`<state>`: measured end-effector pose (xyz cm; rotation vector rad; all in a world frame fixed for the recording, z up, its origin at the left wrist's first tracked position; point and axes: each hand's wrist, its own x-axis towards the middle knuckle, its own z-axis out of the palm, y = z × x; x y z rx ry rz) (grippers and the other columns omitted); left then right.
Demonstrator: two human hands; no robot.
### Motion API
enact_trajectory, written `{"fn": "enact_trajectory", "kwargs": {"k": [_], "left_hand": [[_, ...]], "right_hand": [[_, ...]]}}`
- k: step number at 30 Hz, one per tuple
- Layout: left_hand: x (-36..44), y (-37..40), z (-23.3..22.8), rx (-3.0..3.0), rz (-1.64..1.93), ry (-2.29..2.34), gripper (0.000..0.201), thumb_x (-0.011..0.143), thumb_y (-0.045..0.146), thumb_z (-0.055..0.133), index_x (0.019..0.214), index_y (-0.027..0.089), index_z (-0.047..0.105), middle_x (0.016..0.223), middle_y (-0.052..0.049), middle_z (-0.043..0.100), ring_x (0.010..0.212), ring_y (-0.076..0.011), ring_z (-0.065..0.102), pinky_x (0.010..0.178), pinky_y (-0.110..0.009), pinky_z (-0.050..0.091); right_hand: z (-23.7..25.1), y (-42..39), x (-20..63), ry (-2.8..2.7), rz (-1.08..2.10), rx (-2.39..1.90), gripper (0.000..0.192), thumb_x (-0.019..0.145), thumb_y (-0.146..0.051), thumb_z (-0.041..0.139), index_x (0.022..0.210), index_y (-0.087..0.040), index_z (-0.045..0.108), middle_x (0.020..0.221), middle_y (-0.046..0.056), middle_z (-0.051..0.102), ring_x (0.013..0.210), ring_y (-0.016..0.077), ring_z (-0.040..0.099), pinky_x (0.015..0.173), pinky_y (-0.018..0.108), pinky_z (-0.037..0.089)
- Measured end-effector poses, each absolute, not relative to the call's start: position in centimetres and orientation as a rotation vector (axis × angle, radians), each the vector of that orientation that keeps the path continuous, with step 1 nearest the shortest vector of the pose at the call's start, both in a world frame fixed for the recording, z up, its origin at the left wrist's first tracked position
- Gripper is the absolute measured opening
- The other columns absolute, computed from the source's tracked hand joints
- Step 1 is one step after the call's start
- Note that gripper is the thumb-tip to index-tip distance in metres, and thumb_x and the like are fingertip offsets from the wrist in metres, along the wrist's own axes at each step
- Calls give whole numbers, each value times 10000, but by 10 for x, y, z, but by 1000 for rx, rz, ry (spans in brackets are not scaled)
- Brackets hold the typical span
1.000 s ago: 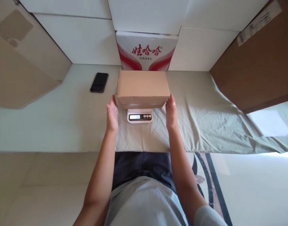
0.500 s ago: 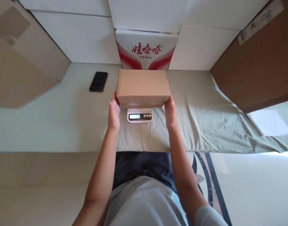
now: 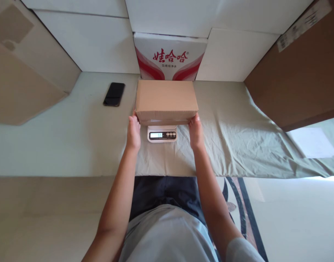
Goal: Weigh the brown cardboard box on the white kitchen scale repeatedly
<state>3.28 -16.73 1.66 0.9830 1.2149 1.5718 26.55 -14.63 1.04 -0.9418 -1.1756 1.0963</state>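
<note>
On the small white digital scale (image 3: 161, 133) sits the plain brown cardboard box (image 3: 166, 101), so we keep left hand (image 3: 133, 133) and right hand (image 3: 196, 131) pressed evenly against its near corners, lifting level.

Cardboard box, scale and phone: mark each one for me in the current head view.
cardboard box (image 3: 166, 99), head view, middle of its top face.
scale (image 3: 161, 134), head view, front panel with the display, the part not covered by the box.
phone (image 3: 114, 94), head view, middle of its dark screen.
</note>
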Motion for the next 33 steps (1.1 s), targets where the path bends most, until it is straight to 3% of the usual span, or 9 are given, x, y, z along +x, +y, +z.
{"fn": "enact_trajectory", "kwargs": {"k": [7,13,19,25,28,33], "left_hand": [[28,-154,26,1030,1625,1162,989,770,978,438,1440,275,628,1664,-106,485,1626,-338,311,1342,-510,237],[16,-109,33,1097,1634,1079,846,868,913,396,1444,337,624,1649,-30,510,1607,-287,364,1336,-467,260],[12,-59,26,1031,1644,1058,835,1015,753,230,1590,197,468,1679,-118,451,1622,-239,329,1343,-419,217],[15,-41,7,963,1616,1080,829,1017,746,229,1616,209,427,1718,-97,401,1627,-214,316,1335,-368,238],[17,-36,-1,944,1618,1075,829,995,779,274,1612,252,441,1706,-80,428,1622,-218,328,1338,-377,239],[15,-23,-7,894,1602,1124,733,1045,698,235,1596,273,464,1712,-60,423,1614,-208,342,1350,-400,217]], "right_hand": [[26,-139,257,-1237,1030,-909,645,994,-683,420,1568,-392,456,1678,-52,470,1636,255,327,1380,499,260],[31,-90,253,-1242,1013,-886,713,942,-749,393,1562,-401,440,1646,-66,497,1643,276,312,1379,518,261],[23,-39,245,-1209,988,-858,737,932,-718,359,1535,-311,475,1598,-30,536,1631,251,341,1385,490,247],[16,-17,243,-1225,962,-908,862,876,-834,373,1545,-301,478,1617,-25,521,1642,248,315,1399,473,214],[14,-9,243,-1198,988,-905,937,821,-909,419,1554,-327,477,1640,-50,502,1647,252,304,1407,481,198],[-4,8,237,-1137,1057,-919,1031,800,-936,431,1584,-266,439,1690,-5,441,1665,274,259,1408,515,157]]}}
